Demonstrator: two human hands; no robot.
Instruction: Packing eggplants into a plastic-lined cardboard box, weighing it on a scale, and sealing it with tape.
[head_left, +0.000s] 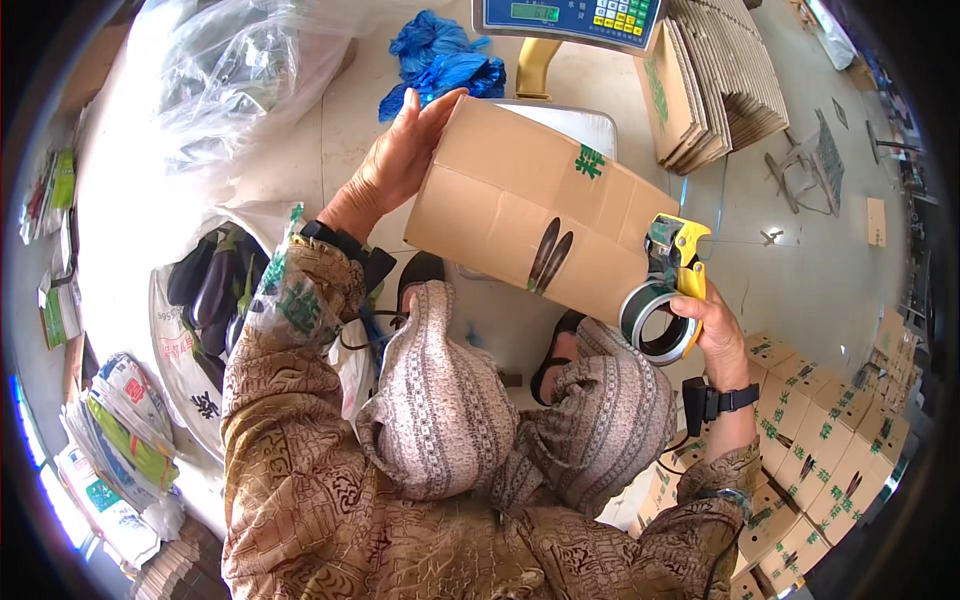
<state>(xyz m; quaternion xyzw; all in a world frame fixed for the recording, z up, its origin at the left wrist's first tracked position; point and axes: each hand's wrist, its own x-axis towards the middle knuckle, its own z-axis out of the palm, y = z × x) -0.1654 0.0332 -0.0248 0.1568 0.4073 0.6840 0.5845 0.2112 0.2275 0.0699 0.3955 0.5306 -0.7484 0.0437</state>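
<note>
A printed cardboard box (517, 202) lies tilted in front of me, above my knees, partly over the metal platform of a weighing scale (592, 127). My left hand (401, 161) presses its palm and fingers against the box's left end. In my right hand (709, 319) is a yellow tape dispenser (690, 262) with a roll of tape (654, 319), held at the box's right end. The dispenser's head touches or nearly touches the cardboard. Clear tape with green print (292, 300) clings to my left sleeve.
A sack of eggplants (214, 289) stands at left, below a large clear plastic bag (232, 82). Blue plastic bags (442, 64) lie beside the scale's display (570, 15). Flattened cartons (712, 82) stand at upper right; printed boxes (817, 442) are stacked at lower right.
</note>
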